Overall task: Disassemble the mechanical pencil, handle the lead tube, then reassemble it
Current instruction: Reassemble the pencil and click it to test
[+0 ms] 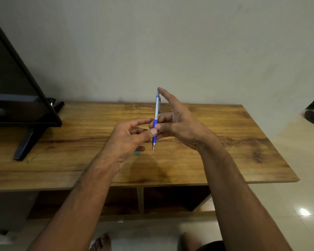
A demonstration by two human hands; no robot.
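fingers [153,131] of both hands pinch the mechanical pencil [155,122] upright above the table [225,142]; the person should steady the blue grip and twist squarely, avoiding cross-threading

Television [16,87] cut by left edge; small teal bit [137,153] half hidden behind left hand [129,140].

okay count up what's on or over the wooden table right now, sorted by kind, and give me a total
Mechanical pencil, held upright by both hands: 1
Hands, left hand and right hand: 2
Small teal piece lying on the table, too small to identify: 1
Black monitor on its stand, at the left: 1
Total: 5
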